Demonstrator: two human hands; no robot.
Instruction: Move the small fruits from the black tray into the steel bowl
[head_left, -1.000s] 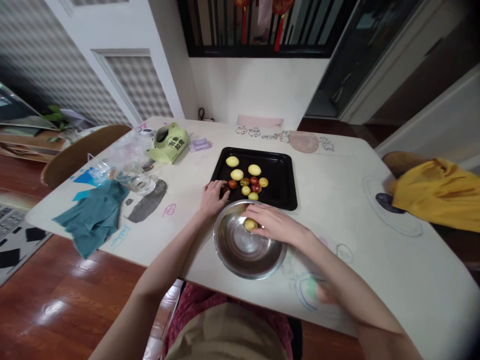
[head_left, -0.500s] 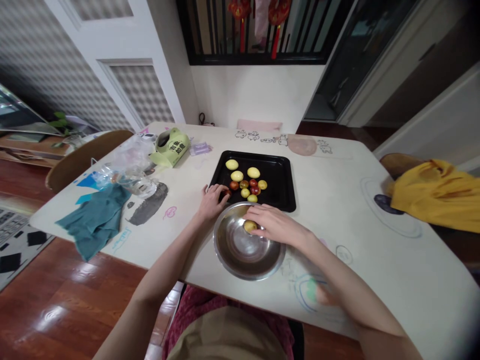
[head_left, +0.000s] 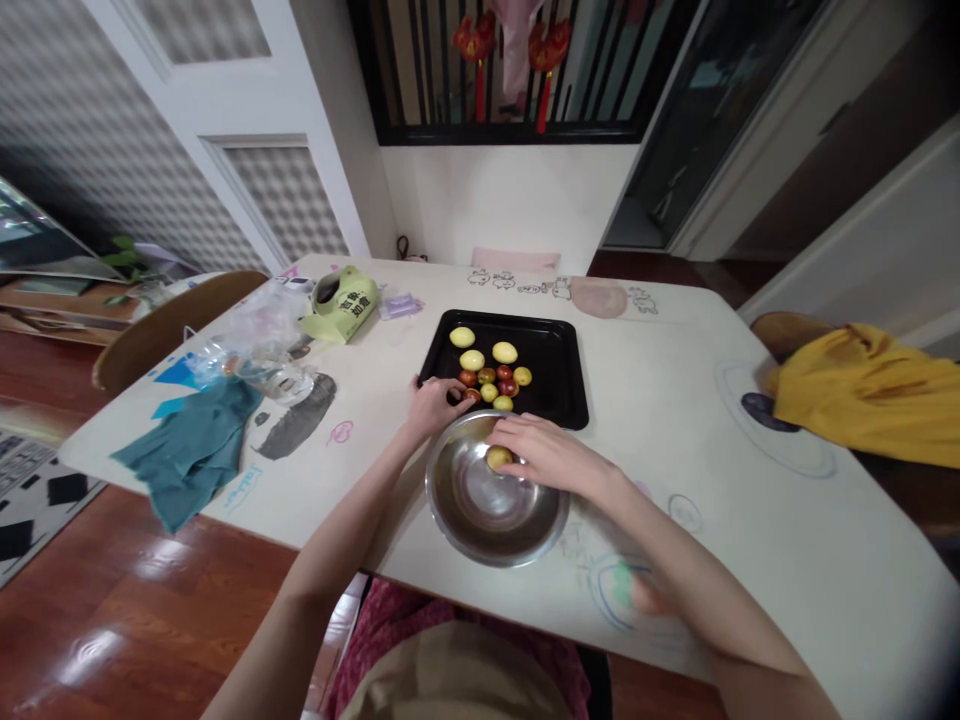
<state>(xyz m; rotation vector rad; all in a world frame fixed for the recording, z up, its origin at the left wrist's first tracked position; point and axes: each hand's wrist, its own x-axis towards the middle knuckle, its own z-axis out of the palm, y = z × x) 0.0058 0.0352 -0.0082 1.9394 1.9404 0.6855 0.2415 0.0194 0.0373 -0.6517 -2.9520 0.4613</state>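
Observation:
My left hand [head_left: 435, 407] is at the near left edge of a black baking tray [head_left: 559, 395], its thumb and fingertips closed around the left end of a reddish-brown jujube [head_left: 472, 396]. Beside it on the tray lie several small red and yellow-green jujubes [head_left: 489, 392] in a cluster, with three larger pale yellow, lemon-like fruits [head_left: 505, 352] behind them. My right hand [head_left: 546, 450] reaches over the rim of a stainless steel bowl [head_left: 495, 530], and its fingers grip a yellowish jujube [head_left: 498, 459] inside the bowl. No other fruit shows in the bowl.
A teal cloth [head_left: 199, 445] hangs over the table's left edge, near a crumpled clear plastic bag [head_left: 259, 330] and a clear plastic container [head_left: 285, 380]. A green tissue pack [head_left: 345, 305] stands behind. Yellow fabric [head_left: 870, 395] drapes a chair at the right.
My left hand and the reddish jujube have moved right, toward the cluster on the tray. My right hand stays in the bowl with its jujube. The view has shifted slightly.

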